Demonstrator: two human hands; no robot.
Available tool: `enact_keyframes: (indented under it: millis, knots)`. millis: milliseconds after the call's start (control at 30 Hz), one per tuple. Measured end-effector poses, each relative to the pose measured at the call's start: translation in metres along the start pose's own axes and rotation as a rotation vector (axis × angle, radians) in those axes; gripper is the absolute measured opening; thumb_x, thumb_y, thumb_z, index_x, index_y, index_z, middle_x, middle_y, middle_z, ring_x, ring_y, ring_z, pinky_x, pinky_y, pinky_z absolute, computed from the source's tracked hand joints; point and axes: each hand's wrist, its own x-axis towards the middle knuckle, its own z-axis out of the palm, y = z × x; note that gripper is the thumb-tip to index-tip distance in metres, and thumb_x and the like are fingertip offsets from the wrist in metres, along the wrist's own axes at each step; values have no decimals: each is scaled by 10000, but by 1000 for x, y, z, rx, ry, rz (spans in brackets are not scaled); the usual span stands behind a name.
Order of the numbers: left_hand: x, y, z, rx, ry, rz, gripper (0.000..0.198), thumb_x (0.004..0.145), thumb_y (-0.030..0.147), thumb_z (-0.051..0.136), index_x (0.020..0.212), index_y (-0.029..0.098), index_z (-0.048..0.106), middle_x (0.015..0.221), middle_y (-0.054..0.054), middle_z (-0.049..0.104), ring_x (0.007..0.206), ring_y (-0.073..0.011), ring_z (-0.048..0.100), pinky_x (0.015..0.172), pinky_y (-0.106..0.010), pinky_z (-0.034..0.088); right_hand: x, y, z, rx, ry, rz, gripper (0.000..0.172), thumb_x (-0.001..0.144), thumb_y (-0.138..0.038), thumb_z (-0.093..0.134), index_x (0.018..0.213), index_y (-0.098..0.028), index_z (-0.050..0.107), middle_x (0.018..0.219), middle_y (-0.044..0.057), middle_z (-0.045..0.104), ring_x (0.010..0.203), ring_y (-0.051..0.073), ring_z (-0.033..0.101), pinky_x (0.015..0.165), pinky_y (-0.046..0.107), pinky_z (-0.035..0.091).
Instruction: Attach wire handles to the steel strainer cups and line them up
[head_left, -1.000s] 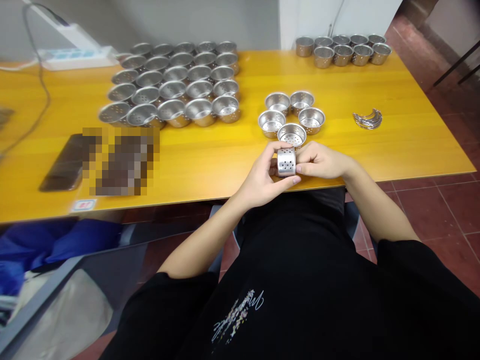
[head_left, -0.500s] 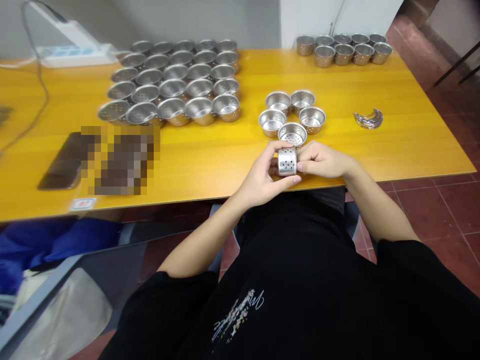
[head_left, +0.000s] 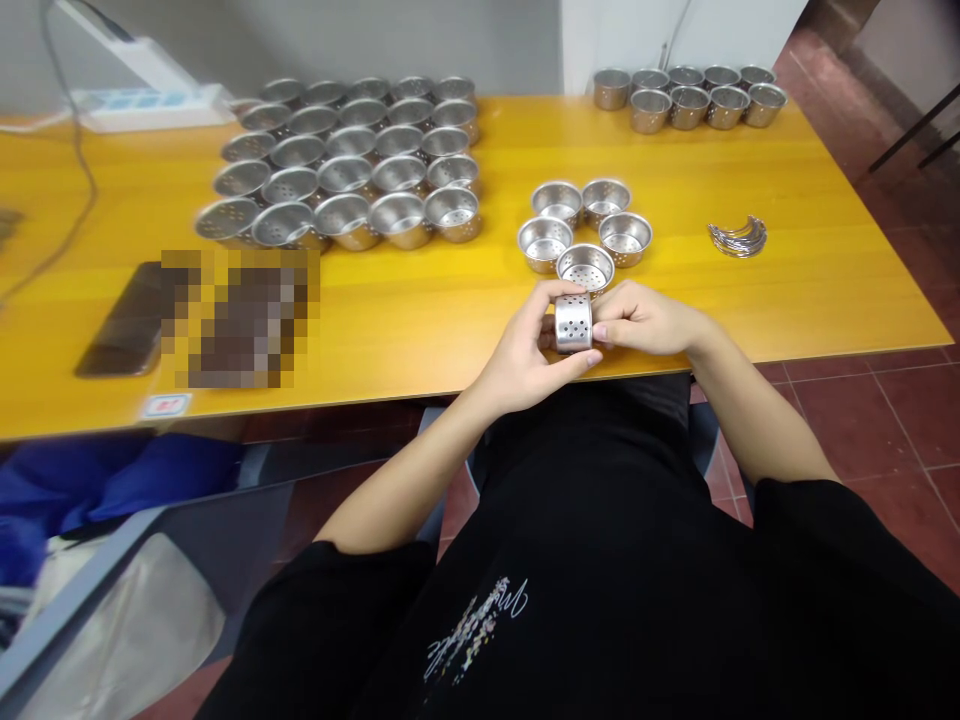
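A small steel cup with punched holes [head_left: 574, 322] lies on its side between the fingers of my left hand [head_left: 525, 350], close to the table's front edge. My right hand [head_left: 645, 318] is closed at the cup's right side, thumb and fingers pressed together; what they grip, if anything, is hidden. Just beyond the held cup, a perforated cup [head_left: 585, 268] stands upright, with several more like it [head_left: 556, 203] grouped behind. To the right lies a small pile of curved metal wires [head_left: 738, 237].
Rows of steel cups [head_left: 351, 220] fill the table's left middle. More cups [head_left: 688, 106] stand at the back right. A dark phone [head_left: 124, 320], a blurred-out object [head_left: 247, 325] and a small label [head_left: 166, 405] lie front left. A power strip [head_left: 142, 107] with cables is at the back left.
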Motion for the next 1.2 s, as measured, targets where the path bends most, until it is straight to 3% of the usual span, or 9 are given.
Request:
enact_keyframes:
  millis: [267,467,633,800,967,1100,1200]
  knots:
    - [0,-1,-1,-42,31,-21,740,908,545,991,1465,311,563,1211,-48,741,978,-191,782,833,-321,652,1,-11,0,93,85,67,492,1158,-483,776,804,-152,695,717,-29,651,659,87,557,645,202,457]
    - [0,-1,-3,-50,51,-41,755,911,628,967,1461,303,564,1260,-75,732,1011,-206,761,853,-333,657,5,-8,11,132,397,72,331,1059,-473,899,1021,-185,741,852,0,723,698,128,676,674,255,560]
    - [2,-2,-3,-103,70,-10,747,927,657,946,1456,298,560,1295,-83,718,1003,-190,748,839,-313,655,8,-4,16,-103,623,22,258,1035,-435,894,1016,-193,809,977,45,787,721,141,678,670,289,568]
    - [1,-1,-1,-58,104,16,759,904,712,946,1434,300,590,1247,-74,713,959,-184,723,822,-321,656,8,-6,11,-323,605,-77,122,1030,-335,869,998,-219,888,934,49,822,813,185,717,759,337,584]
    - [2,-6,-3,-135,105,18,754,906,689,953,1435,309,573,1233,-68,709,930,-179,731,791,-331,671,5,-6,7,-283,567,-145,155,1009,-347,927,945,-211,890,892,52,822,776,176,716,740,326,579]
    - [5,-14,-5,-220,134,-56,728,942,709,909,1434,328,532,1151,-47,715,772,-145,708,656,-307,642,7,-8,10,-227,430,-182,129,1019,-320,940,962,-208,910,916,48,842,790,168,747,752,310,588]
    - [6,-14,-7,-211,129,-61,742,925,702,929,1432,320,545,1180,-57,719,790,-149,723,659,-306,655,9,-8,13,-189,360,-185,84,1036,-265,919,975,-207,917,946,45,854,818,163,770,789,303,598]
